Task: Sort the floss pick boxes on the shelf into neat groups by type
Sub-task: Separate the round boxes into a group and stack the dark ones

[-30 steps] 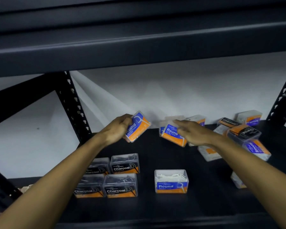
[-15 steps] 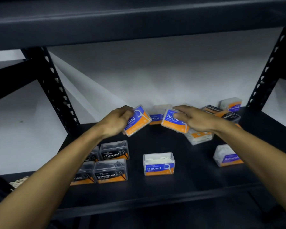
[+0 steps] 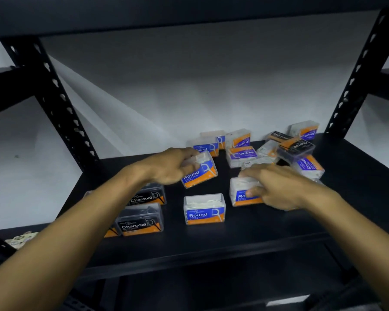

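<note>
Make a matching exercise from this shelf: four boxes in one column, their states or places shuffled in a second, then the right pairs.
Things:
1. Tilted Round box
2. Right Round box
3. Middle Round box
4. Black Charcoal box

States:
a. Stands free at the front, untouched
b. Lies on the jumbled heap at the back right
c. Gripped by the left hand
d. Under the right hand, label half covered

Pairs: 1-c, 2-d, 3-a, 4-b

the left forearm (image 3: 81,221) covers most of the left-hand charcoal boxes (image 3: 111,231). the right hand (image 3: 276,187) hides the rest of the word on its round box (image 3: 245,194). the pale packet (image 3: 20,240) at the shelf's left end is too blurred to read.
</note>
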Motion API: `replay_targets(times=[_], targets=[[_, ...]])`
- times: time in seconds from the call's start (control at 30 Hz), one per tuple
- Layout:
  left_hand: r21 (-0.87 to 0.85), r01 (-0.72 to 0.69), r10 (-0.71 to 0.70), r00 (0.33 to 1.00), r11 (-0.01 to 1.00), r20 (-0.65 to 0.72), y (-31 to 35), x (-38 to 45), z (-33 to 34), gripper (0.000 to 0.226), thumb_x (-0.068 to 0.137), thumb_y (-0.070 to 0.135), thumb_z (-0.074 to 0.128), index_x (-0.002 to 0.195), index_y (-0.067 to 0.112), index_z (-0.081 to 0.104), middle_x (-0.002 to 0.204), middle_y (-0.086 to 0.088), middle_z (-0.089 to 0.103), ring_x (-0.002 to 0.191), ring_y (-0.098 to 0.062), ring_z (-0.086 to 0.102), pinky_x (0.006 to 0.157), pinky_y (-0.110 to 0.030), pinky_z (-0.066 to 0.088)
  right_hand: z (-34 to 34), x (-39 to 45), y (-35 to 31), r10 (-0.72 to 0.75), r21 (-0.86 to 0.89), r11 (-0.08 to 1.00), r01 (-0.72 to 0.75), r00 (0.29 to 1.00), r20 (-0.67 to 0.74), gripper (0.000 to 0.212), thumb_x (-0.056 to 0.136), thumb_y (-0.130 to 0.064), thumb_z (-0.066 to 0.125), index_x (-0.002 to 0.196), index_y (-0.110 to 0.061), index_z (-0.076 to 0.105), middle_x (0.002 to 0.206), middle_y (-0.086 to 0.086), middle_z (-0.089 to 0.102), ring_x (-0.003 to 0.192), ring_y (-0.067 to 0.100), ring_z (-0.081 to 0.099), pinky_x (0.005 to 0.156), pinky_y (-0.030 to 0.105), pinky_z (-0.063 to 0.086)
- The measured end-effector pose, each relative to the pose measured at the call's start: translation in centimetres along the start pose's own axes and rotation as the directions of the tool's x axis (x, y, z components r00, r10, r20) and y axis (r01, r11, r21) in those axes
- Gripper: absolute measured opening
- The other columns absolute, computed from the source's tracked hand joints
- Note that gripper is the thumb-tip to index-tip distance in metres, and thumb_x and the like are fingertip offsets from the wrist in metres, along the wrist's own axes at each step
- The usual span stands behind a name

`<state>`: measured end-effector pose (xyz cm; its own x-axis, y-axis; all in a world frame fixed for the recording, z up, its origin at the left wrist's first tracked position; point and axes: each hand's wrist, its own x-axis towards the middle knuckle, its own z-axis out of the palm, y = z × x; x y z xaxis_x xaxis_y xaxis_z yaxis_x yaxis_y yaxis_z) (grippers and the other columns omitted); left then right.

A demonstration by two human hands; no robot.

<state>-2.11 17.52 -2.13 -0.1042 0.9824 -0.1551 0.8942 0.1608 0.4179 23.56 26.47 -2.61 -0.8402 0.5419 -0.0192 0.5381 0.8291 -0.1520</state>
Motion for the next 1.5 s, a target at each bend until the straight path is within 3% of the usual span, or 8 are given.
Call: replay_targets(times=[0.2, 0.43, 1.23, 1.37, 1.5], targets=[[0.104, -0.091, 0.080, 0.991, 0.990, 0.106, 1.0, 0.2, 0.9, 0.038, 0.098, 0.035, 0.052, 0.135, 0.026, 0.049, 0.128, 0.007, 0.059, 0.113, -0.011, 0.057, 0.095, -0.033, 0.049, 1.7, -0.7, 0.2, 0.026, 0.044, 0.999, -0.028, 0.998, 0.049, 0.034, 0.089, -0.031, 0.057, 0.122, -0.035, 0.047, 0.125, -0.006, 0.052, 0.113, 0.017, 0.048, 0.089, 0.036, 0.040], [0.158, -0.092, 0.069, 0.987, 0.983, 0.144, 1.0, 0.7, 1.6, 0.039, 0.095, 0.041, 0.053, 0.133, 0.030, 0.050, 0.130, 0.009, 0.059, 0.113, -0.010, 0.057, 0.097, -0.038, 0.048, 2.5, -0.3, 0.1, -0.004, 0.067, 0.998, 0.000, 0.998, 0.063, 0.040, 0.091, -0.034, 0.056, 0.129, -0.035, 0.044, 0.123, -0.005, 0.051, 0.113, 0.016, 0.048, 0.090, 0.036, 0.040], [0.227, -0.023, -0.023, 0.980, 0.974, 0.198, 0.7, 1.6, 1.9, 0.058, 0.093, 0.052, 0.052, 0.145, 0.034, 0.034, 0.143, 0.005, 0.049, 0.125, -0.016, 0.049, 0.103, -0.042, 0.043, 2.8, 0.4, 0.5, -0.055, 0.095, 0.994, 0.046, 0.994, 0.090, 0.072, 0.087, -0.037, 0.063, 0.146, -0.038, 0.021, 0.141, -0.011, 0.036, 0.133, 0.013, 0.034, 0.101, 0.032, 0.034], [0.163, -0.027, 0.007, 0.993, 0.986, 0.121, 0.9, 1.5, 1.4, 0.056, 0.093, 0.055, 0.050, 0.143, 0.032, 0.039, 0.135, 0.005, 0.056, 0.118, -0.012, 0.055, 0.099, -0.035, 0.046, 2.3, 0.7, 1.1, -0.070, 0.146, 0.987, 0.059, 0.995, 0.076, 0.079, 0.081, -0.044, 0.068, 0.145, -0.039, 0.023, 0.142, -0.013, 0.035, 0.135, 0.009, 0.029, 0.101, 0.029, 0.033], [0.159, 0.018, 0.010, 0.985, 0.987, -0.170, 0.7, 3.2, 0.8, 0.053, 0.093, 0.057, 0.048, 0.136, 0.027, 0.048, 0.134, 0.003, 0.055, 0.117, -0.016, 0.054, 0.095, -0.036, 0.046, 0.8, 1.8, 1.7, -0.043, 0.210, 0.977, 0.039, 0.999, 0.013, 0.072, 0.079, -0.059, 0.062, 0.142, -0.042, 0.030, 0.142, -0.012, 0.039, 0.129, 0.009, 0.038, 0.104, 0.034, 0.038]])
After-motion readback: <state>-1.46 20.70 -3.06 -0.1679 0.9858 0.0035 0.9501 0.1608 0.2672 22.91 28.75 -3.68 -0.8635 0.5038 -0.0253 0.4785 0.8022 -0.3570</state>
